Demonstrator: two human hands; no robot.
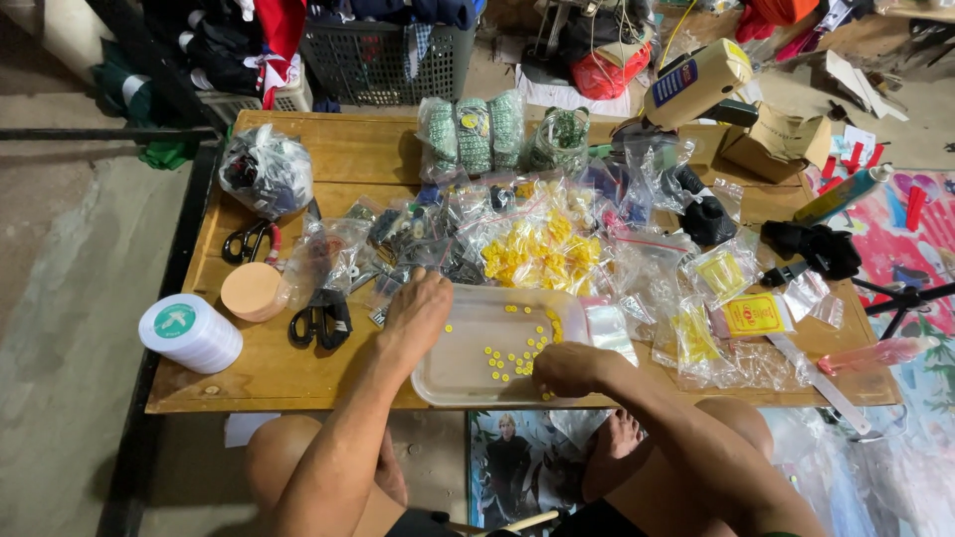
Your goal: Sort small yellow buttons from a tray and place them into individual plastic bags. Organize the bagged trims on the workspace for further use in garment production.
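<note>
A clear plastic tray (468,383) sits at the front edge of a low wooden table (348,159), with several small yellow beads (502,360) scattered in it. My left hand (416,313) rests palm-down on the tray's left rim, holding nothing. My right hand (565,366) lies over the tray's right front corner, fingers curled among the beads; whether it pinches one is hidden. Clear bags of yellow beads (537,249) lie just behind the tray.
Black scissors (320,318) and a round tan lid (252,290) lie left of the tray, a white tape roll (189,333) at the table's left corner. Many small plastic bags (696,328) crowd the right. A yellow tool (696,82) and grey basket (383,60) stand behind.
</note>
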